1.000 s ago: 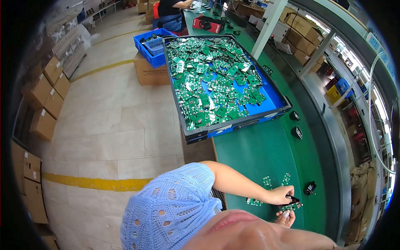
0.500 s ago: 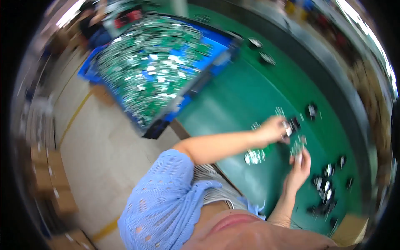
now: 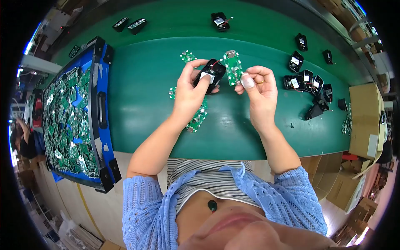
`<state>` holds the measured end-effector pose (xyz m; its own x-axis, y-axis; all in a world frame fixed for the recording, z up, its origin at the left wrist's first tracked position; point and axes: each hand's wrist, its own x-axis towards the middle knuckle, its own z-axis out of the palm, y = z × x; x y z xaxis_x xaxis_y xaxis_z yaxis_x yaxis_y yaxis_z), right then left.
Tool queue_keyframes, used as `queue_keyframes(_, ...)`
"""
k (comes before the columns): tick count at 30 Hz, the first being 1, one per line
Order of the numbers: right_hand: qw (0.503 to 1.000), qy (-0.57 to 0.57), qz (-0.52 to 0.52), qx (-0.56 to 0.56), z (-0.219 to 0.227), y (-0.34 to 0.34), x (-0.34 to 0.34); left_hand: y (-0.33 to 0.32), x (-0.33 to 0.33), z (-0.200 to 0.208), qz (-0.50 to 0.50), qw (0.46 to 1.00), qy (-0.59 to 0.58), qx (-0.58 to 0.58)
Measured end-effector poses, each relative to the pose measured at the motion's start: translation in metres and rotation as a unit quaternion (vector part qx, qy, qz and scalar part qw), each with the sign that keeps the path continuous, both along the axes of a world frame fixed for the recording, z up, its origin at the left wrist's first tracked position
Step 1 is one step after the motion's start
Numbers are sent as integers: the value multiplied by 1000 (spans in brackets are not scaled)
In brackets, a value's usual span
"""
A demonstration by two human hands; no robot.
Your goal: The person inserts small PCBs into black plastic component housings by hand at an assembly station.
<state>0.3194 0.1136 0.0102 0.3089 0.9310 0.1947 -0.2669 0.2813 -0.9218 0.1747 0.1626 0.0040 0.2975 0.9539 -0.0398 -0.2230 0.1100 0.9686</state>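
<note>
My left hand (image 3: 192,83) is closed around a small black plastic housing (image 3: 216,71), its thumb pressed on a pale block inside. A short red wire shows at the housing's upper edge. Just to the right, my right hand (image 3: 259,85) pinches a green circuit board (image 3: 232,66) by its lower end, with a metal connector at the board's top. Housing and board are close together above the green table; whether a wire joins them I cannot tell. More green boards (image 3: 197,118) lie beneath and beside my left hand, partly covered by it.
At the left stands a blue and black crate (image 3: 103,121) heaped with circuit boards. Several black housings (image 3: 295,82) cluster on the right of the green table (image 3: 150,100), and another housing (image 3: 220,21) sits farther back. A cardboard box (image 3: 366,121) stands at the right edge.
The view has swung round and sharpened, so the crate now appears at the left. The housing remains in my left hand and the board in my right, both now upright side by side.
</note>
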Motion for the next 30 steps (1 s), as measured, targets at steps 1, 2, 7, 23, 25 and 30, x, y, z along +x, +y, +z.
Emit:
queue_keyframes(1, 1000, 1, -6, -1, 0, -1, 0, -1, 0, 0, -6, 1000, 1, -1)
queue_keyframes(2, 1000, 13, 3, -6, 0, -1, -1, -1, 0, -1, -7, 1000, 1, 5)
queue_keyframes(7, 999, 32, 29, -17, 1, 1, -2, -4, 1, -1, -13, 998, 36, 49)
queue_keyframes(23, 999, 19, 38, -23, -3, 0, -1, -7, 3, 1, -7, 998, 37, 59)
queue_keyframes(25, 999, 21, 30, -29, -2, 1, 3, -4, 3, 0, -18, 995, 60, 78)
queue_keyframes(30, 998, 13, 48, -35, -3, 6, 4, 0, 6, -5, -19, 995, 52, 87)
